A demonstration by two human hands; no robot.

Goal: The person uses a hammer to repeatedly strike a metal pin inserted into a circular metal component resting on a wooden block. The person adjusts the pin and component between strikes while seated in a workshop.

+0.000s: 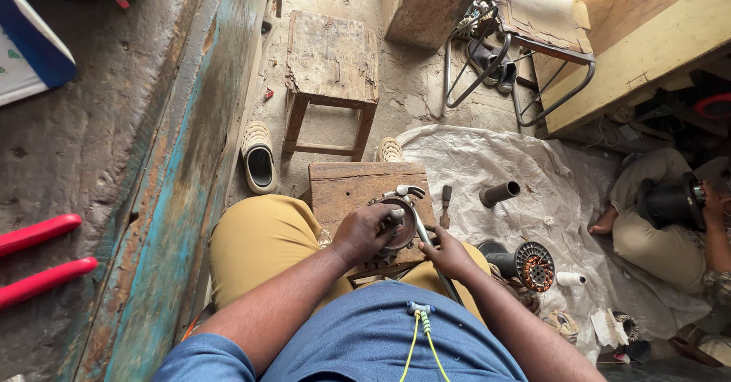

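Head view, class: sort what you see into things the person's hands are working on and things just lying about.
In hand:
left hand gripping the round metal part
right hand on the wrench
small wooden block bearing the part

Lying about:
wooden stool
sandal
dark pipe piece
wound copper stator
folding metal chair

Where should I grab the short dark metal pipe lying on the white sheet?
Grip the short dark metal pipe around the middle of its barrel, coming down from above. It lies on its side on the white sheet, open end facing upper right, so its round sides are exposed, with nothing close against them.
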